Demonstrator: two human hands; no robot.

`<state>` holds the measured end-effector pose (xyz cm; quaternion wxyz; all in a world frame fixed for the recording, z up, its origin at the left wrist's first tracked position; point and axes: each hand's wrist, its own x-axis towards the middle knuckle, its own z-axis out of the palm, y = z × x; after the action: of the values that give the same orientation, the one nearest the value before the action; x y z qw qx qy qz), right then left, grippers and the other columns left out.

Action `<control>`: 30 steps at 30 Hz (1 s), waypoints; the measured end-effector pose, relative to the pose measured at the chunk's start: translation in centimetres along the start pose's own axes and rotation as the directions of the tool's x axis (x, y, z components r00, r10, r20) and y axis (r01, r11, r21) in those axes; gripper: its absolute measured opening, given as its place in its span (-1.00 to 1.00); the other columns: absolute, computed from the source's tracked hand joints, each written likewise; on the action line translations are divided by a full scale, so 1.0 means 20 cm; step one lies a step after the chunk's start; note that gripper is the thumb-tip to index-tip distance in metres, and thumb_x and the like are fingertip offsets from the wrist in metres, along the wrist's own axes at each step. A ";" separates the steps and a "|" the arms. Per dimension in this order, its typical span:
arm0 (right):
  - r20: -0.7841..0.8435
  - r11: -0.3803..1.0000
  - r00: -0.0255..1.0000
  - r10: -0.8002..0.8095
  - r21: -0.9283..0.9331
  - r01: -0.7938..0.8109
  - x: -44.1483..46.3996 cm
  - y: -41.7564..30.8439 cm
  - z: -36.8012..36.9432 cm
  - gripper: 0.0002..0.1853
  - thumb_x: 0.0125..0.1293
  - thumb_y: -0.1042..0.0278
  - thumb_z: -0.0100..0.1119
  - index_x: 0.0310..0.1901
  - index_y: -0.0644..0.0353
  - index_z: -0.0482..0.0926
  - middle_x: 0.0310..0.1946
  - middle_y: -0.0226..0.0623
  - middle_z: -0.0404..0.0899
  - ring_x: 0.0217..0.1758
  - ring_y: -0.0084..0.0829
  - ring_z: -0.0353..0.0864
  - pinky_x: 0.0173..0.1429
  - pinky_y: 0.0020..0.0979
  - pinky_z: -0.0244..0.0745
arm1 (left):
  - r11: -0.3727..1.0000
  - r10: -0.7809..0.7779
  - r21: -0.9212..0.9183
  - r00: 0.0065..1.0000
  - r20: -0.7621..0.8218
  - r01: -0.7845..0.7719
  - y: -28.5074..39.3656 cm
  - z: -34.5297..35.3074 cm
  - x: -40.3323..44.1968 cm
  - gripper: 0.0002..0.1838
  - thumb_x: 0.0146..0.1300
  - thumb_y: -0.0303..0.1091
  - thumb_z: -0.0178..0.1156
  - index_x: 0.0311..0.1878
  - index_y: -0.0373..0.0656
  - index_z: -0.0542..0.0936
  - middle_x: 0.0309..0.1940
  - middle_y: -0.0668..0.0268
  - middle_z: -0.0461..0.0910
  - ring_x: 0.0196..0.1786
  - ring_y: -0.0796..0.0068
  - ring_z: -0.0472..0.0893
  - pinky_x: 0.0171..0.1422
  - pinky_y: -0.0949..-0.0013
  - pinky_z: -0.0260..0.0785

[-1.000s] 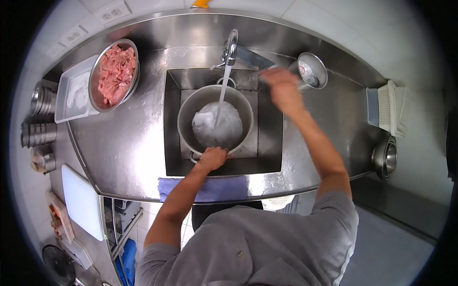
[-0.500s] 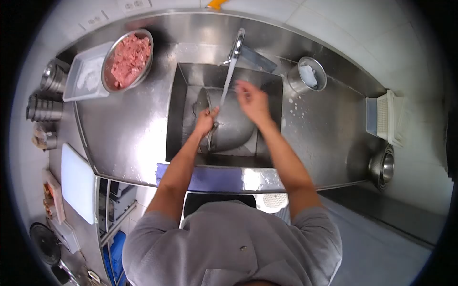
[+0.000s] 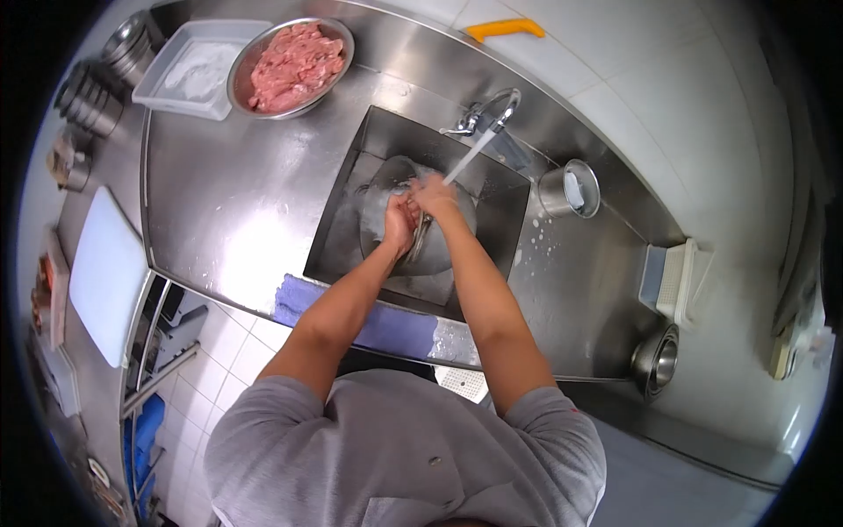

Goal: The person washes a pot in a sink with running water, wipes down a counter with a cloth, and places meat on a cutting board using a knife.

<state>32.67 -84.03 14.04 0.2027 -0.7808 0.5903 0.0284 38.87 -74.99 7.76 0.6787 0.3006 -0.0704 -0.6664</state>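
A grey metal pot (image 3: pixel 446 250) lies in the sink (image 3: pixel 325 250), its inside partly hidden by my hands and splashing water. Over its middle, my left hand (image 3: pixel 400 221) has curled fingers against a thin metal edge, which could be the pot's rim or handle. Close beside it, my right hand (image 3: pixel 434 195) is smeared by motion, so its fingers are unclear. Water from the tap (image 3: pixel 507 107) runs down onto the right hand and into the pot.
Raw meat fills a metal bowl (image 3: pixel 341 79) at the back left, next to a white tub (image 3: pixel 180 104). A metal container (image 3: pixel 553 195) stands right of the sink. A purple cloth (image 3: pixel 378 327) lies along the front edge. Stacked metal bowls (image 3: pixel 645 364) sit at the right.
My right hand has moved down and left to meet my left hand over the pot. The pot's rim has shifted from its sideways position. The view has turned and moved.
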 end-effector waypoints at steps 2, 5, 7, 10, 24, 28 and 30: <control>0.144 0.998 0.988 0.049 -0.053 -0.042 -0.07 0.01 -0.03 -0.57 0.25 0.02 0.12 -0.19 0.30 0.64 -0.20 0.07 0.65 -0.03 0.09 0.62 0.07 -0.09 0.52 | 0.985 -0.138 -0.102 0.990 0.036 0.141 -0.03 -0.01 -0.03 -0.56 0.32 -0.06 -0.18 0.10 -0.02 0.53 -0.49 0.57 0.37 -0.42 0.67 0.34 -0.34 0.55 0.16; -0.001 0.983 0.983 -0.185 0.001 0.185 -0.24 0.11 -0.04 -0.74 0.21 0.26 0.14 -0.28 0.32 0.65 -0.28 0.10 0.64 -0.14 0.13 0.62 -0.02 -0.07 0.54 | 0.873 -0.233 0.376 0.942 -0.241 0.312 -0.07 0.05 0.18 -0.57 0.32 -0.12 -0.14 0.08 -0.14 0.55 -0.38 0.39 0.54 -0.32 0.55 0.51 -0.29 0.46 0.32; -0.026 0.992 0.992 -0.120 0.020 0.121 -0.31 0.18 0.05 -0.77 0.18 0.31 0.15 -0.28 0.33 0.64 -0.31 0.12 0.63 -0.18 0.14 0.62 -0.06 -0.06 0.54 | 0.779 0.070 0.623 0.977 -0.202 0.074 -0.28 -0.03 0.42 -0.60 0.26 -0.21 0.00 0.00 -0.32 0.53 -0.28 0.14 0.61 -0.26 0.21 0.61 -0.20 0.17 0.45; -0.110 0.995 0.993 -0.041 0.082 0.050 -0.42 0.21 0.12 -0.78 0.15 0.34 0.18 -0.27 0.34 0.62 -0.34 0.16 0.62 -0.22 0.16 0.60 -0.11 -0.05 0.53 | 0.237 0.040 0.955 0.980 -0.194 0.180 -0.15 0.19 0.42 -0.49 0.21 -0.24 0.11 0.15 -0.40 0.46 0.03 -0.14 0.56 -0.01 -0.02 0.64 0.02 0.13 0.48; -0.369 0.797 0.895 0.252 0.603 0.024 -0.25 0.34 0.19 -0.57 0.35 0.10 0.00 0.04 0.31 0.47 0.01 0.11 0.55 0.11 0.03 0.52 0.18 -0.17 0.38 | -0.073 0.119 0.997 0.993 -0.009 0.018 0.05 0.20 0.08 -0.63 0.29 -0.42 -0.05 0.15 -0.27 0.45 -0.15 -0.25 0.57 -0.04 -0.23 0.57 0.09 -0.13 0.39; -0.241 0.873 0.955 0.175 0.487 -0.037 0.08 0.28 0.25 -0.48 0.34 0.03 0.00 0.10 0.34 0.44 0.08 0.16 0.50 0.22 0.05 0.45 0.26 -0.14 0.31 | -0.040 0.099 0.990 0.986 0.136 -0.133 0.09 0.15 -0.21 -0.50 0.37 -0.36 -0.07 0.37 -0.15 0.24 -0.29 -0.23 0.58 -0.16 -0.26 0.57 0.01 -0.17 0.37; -0.472 0.956 0.879 0.072 0.283 0.073 0.27 0.27 0.44 -0.54 0.31 0.06 0.06 0.05 0.31 0.49 -0.01 0.15 0.55 0.12 0.06 0.51 0.20 -0.15 0.35 | -0.059 0.043 0.989 0.989 0.139 -0.137 0.09 0.11 -0.35 -0.45 0.39 -0.34 -0.08 0.44 -0.09 0.16 -0.34 -0.22 0.59 -0.19 -0.26 0.58 0.00 -0.17 0.37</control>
<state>30.97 -87.13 2.91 0.1639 -0.7251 0.6195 -0.2523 38.51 -69.26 12.56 0.2884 0.6716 -0.5730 -0.3708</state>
